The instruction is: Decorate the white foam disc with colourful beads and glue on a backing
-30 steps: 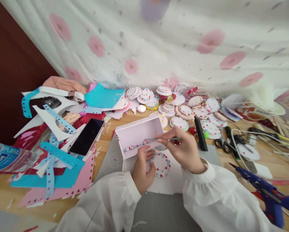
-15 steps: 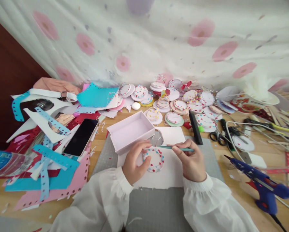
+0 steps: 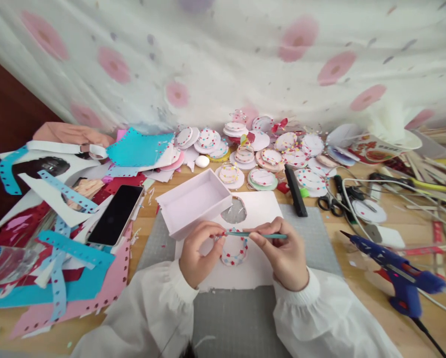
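Observation:
My right hand (image 3: 284, 253) grips a thin teal tool (image 3: 278, 235), held level and pointing left; it looks like a pen or tweezers, and I cannot tell which. The finger and thumb of my left hand (image 3: 200, 253) close in a pinch at the tool's tip, where a tiny red bit shows; what they hold is too small to make out. Just below the tool is a ring of red and blue decorations (image 3: 233, 259) around a white disc, partly covered by my fingers. Under it lies a white sheet (image 3: 258, 271) with a round hole cut out.
A pale pink open box (image 3: 195, 204) sits behind my left hand on the grey cutting mat (image 3: 241, 323). Decorated discs (image 3: 263, 179) line the back. Paper scraps (image 3: 73, 248) and a phone (image 3: 116, 214) lie left; scissors (image 3: 330, 204) and a blue glue gun (image 3: 398, 278) lie right.
My hands have come closer together, and the tool's tip has moved left to my left fingertips, which have closed into a pinch. The whole view has shifted slightly.

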The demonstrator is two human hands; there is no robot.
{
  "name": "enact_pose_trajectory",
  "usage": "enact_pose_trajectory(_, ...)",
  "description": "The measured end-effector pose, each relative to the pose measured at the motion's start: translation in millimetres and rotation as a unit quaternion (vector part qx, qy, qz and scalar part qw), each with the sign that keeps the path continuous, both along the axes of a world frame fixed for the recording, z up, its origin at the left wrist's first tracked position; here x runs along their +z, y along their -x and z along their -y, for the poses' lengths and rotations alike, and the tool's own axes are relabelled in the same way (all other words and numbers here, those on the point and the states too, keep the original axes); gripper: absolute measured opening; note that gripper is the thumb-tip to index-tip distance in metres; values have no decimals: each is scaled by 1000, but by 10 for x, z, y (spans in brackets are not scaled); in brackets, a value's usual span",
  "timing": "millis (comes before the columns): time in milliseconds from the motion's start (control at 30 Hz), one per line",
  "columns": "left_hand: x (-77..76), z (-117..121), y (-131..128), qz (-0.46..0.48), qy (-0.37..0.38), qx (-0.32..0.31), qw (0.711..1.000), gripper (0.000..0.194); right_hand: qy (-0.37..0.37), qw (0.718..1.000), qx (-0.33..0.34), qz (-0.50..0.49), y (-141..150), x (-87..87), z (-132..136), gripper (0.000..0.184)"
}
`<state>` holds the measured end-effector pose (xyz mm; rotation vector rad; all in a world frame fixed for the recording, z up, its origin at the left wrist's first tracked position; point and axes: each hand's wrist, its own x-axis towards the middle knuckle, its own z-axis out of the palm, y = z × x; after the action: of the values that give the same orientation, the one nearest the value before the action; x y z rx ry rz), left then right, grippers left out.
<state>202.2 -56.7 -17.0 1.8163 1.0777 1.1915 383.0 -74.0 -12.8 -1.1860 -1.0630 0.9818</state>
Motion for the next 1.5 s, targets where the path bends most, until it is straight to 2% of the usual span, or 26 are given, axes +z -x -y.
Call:
enact_pose_trajectory(433, 3, -12, 10, 16, 10, -1, 1000, 10, 0, 999, -26, -28, 0, 60, -5, 22)
enact_pose_trajectory(667, -5, -9, 22, 20, 5, -3, 1000, 10, 7, 1000, -3, -13, -9, 38, 9, 21)
enact_pose_trajectory(900, -5, -18, 20, 9, 6, -17, 1000, 9, 10, 999, 8, -44, -1, 53, 9, 23)
enact_pose_trajectory(1300, 34, 4, 9, 15, -3, -9, 1000, 11, -1, 999, -13, -42, -7, 81, -13, 23)
enact_pose_trajectory(1500, -13, -5, 2, 19, -1, 0, 1000, 9, 15, 999, -4, -40, 12, 77, 6, 25)
